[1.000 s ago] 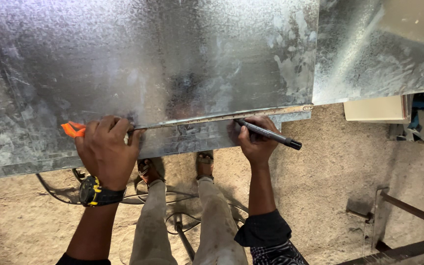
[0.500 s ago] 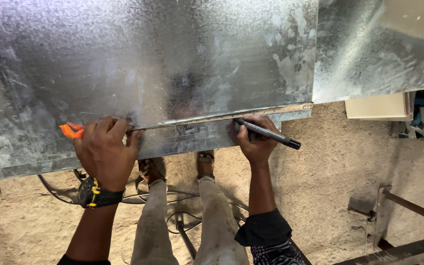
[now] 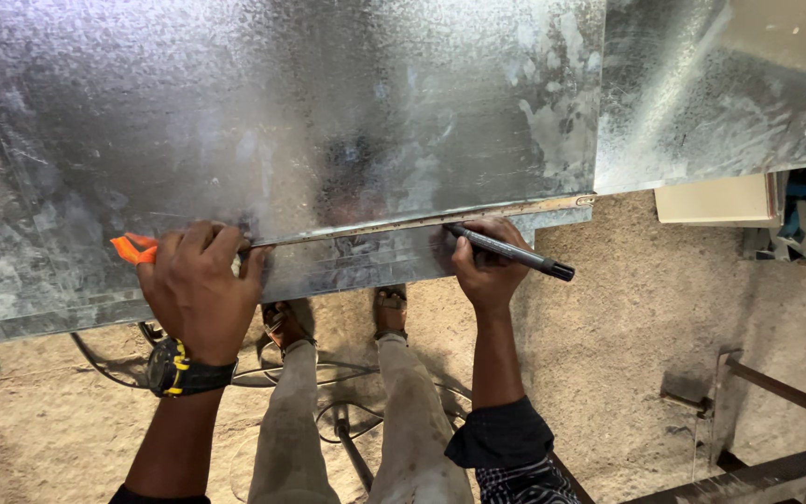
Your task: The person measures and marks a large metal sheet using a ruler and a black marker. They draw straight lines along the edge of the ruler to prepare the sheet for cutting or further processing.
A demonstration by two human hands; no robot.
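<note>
A large galvanized steel sheet (image 3: 282, 121) lies flat in front of me. A long metal ruler (image 3: 422, 222) rests along its near part. My left hand (image 3: 200, 289) presses down on the ruler's left end, beside an orange-handled tool (image 3: 132, 249) that sticks out from under the fingers. My right hand (image 3: 487, 266) holds a black marker (image 3: 510, 252), its tip against the ruler's edge near the sheet's right corner. A black and yellow watch (image 3: 179, 371) is on my left wrist.
A second metal sheet (image 3: 720, 93) lies at the upper right. Below the sheet are my legs and sandalled feet (image 3: 389, 308) on a sandy floor (image 3: 627, 327), with black cables (image 3: 104, 359) at the left and a rusty metal frame (image 3: 767, 411) at the right.
</note>
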